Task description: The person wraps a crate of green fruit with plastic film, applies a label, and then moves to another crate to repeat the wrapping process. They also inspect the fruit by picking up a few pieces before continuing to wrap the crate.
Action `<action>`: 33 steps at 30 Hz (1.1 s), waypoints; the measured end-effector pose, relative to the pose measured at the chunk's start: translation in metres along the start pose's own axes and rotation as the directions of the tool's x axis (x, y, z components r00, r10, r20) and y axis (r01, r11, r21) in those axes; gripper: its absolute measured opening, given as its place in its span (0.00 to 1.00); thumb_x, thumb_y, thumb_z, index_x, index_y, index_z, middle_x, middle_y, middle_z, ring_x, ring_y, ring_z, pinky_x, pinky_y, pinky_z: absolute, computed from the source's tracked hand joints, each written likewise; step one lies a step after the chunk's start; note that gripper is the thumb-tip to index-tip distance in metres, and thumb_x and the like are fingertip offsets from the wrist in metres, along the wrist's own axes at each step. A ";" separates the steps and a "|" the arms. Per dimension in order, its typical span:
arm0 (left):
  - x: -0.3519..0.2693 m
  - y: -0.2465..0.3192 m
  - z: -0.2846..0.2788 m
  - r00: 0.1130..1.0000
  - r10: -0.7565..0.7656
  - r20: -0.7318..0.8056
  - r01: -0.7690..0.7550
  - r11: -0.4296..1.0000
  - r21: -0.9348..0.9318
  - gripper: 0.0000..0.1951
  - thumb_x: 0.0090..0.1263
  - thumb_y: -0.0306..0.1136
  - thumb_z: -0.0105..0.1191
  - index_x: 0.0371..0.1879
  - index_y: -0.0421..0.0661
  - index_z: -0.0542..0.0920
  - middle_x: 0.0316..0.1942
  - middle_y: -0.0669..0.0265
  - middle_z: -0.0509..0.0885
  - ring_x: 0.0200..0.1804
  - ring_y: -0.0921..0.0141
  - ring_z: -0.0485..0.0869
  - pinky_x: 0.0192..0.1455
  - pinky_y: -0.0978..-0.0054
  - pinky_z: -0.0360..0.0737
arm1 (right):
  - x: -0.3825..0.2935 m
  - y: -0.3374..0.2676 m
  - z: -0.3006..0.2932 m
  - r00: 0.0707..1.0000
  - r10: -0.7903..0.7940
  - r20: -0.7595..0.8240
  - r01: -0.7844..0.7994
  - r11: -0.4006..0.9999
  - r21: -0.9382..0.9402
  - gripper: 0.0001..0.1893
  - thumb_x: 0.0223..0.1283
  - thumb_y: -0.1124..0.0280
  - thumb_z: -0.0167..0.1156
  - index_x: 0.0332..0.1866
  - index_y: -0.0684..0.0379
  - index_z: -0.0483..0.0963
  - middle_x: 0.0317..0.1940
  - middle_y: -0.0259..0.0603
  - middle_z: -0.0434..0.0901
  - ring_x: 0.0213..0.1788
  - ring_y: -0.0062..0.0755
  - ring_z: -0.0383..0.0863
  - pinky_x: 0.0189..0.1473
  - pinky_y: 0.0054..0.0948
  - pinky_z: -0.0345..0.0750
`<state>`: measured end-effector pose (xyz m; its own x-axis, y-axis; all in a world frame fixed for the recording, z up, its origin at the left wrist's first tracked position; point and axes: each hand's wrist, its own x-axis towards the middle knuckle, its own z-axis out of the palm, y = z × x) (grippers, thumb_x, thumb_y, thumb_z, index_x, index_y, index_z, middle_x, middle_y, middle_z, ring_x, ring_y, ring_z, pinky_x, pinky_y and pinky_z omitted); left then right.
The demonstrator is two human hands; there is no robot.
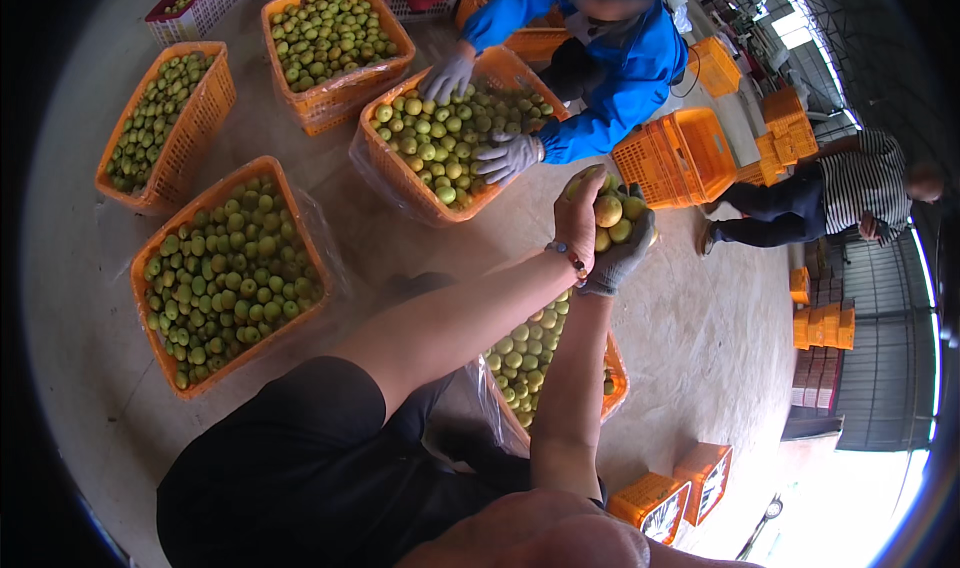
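Several round yellow-green fruits (608, 212) are cupped between my two hands, held up off the floor. My left hand (576, 219), without a glove and with a bead bracelet at the wrist, presses on them from the left side. A grey knit glove covers my right hand (622, 257), which supports the fruits from below and the right. Partly hidden under my forearms stands an orange plastic crate (619, 388) of similar fruits, with clear plastic film along its side. The inner fingers of both hands are partly hidden by the fruits.
Ahead, a co-worker in a blue jacket (637, 95) rests grey-gloved hands (514, 155) on fruits in an orange crate (409, 204). More fruit-filled crates (229, 384) stand to the left. Stacked orange crates (675, 159) and a person in a striped shirt (862, 182) are at right.
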<state>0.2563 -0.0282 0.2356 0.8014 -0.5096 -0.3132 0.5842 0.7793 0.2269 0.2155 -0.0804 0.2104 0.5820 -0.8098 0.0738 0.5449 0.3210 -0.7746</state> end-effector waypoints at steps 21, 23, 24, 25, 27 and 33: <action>-0.001 0.001 0.001 0.999 0.046 -0.006 -0.046 0.995 0.091 0.20 0.81 0.46 0.65 0.59 0.42 0.88 0.48 0.67 0.89 0.50 0.73 0.87 0.59 0.71 0.85 | 0.003 0.002 -0.009 1.000 0.027 0.009 -0.027 1.000 0.009 0.32 0.85 0.48 0.56 0.77 0.66 0.72 0.66 0.51 0.84 0.67 0.45 0.85 0.74 0.43 0.81; 0.000 0.002 0.003 0.999 0.035 -0.002 -0.035 0.996 0.084 0.20 0.81 0.46 0.65 0.59 0.42 0.88 0.48 0.67 0.89 0.49 0.72 0.87 0.59 0.70 0.85 | 0.004 0.002 -0.010 0.999 0.030 0.016 -0.030 0.999 0.030 0.32 0.85 0.48 0.56 0.77 0.66 0.72 0.66 0.51 0.84 0.67 0.45 0.85 0.74 0.43 0.81; -0.001 0.002 0.003 0.999 0.040 0.000 -0.040 0.996 0.083 0.20 0.81 0.46 0.65 0.59 0.42 0.87 0.48 0.68 0.89 0.49 0.72 0.87 0.58 0.70 0.86 | 0.005 0.003 -0.013 1.000 0.024 0.019 -0.025 1.000 0.019 0.32 0.85 0.48 0.56 0.77 0.66 0.72 0.66 0.50 0.84 0.67 0.45 0.85 0.74 0.43 0.81; -0.001 0.002 0.003 0.999 0.046 0.003 -0.046 0.996 0.081 0.20 0.81 0.46 0.65 0.59 0.42 0.87 0.48 0.68 0.89 0.49 0.72 0.87 0.58 0.70 0.86 | 0.008 0.004 -0.016 1.000 0.019 0.024 -0.019 1.000 0.009 0.32 0.85 0.48 0.56 0.77 0.66 0.73 0.66 0.50 0.84 0.67 0.45 0.85 0.74 0.43 0.81; 0.000 0.002 0.002 0.999 0.033 -0.011 -0.032 0.996 0.083 0.20 0.81 0.46 0.65 0.59 0.43 0.87 0.47 0.68 0.89 0.48 0.73 0.87 0.58 0.70 0.86 | 0.010 0.007 -0.016 1.000 0.007 0.014 -0.007 1.000 -0.005 0.32 0.85 0.48 0.56 0.77 0.66 0.73 0.66 0.50 0.84 0.67 0.45 0.85 0.74 0.43 0.81; 0.000 0.002 0.001 1.000 0.014 0.005 -0.015 0.993 0.118 0.20 0.82 0.47 0.62 0.62 0.46 0.86 0.53 0.67 0.86 0.56 0.70 0.85 0.66 0.66 0.82 | 0.010 0.008 -0.015 1.000 -0.024 -0.004 0.024 0.999 -0.032 0.30 0.85 0.50 0.56 0.75 0.67 0.74 0.64 0.50 0.84 0.66 0.44 0.85 0.73 0.42 0.81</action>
<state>0.2571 -0.0272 0.2371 0.8102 -0.5005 -0.3050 0.5835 0.7383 0.3383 0.2162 -0.0933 0.1954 0.5659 -0.8196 0.0900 0.5394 0.2854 -0.7922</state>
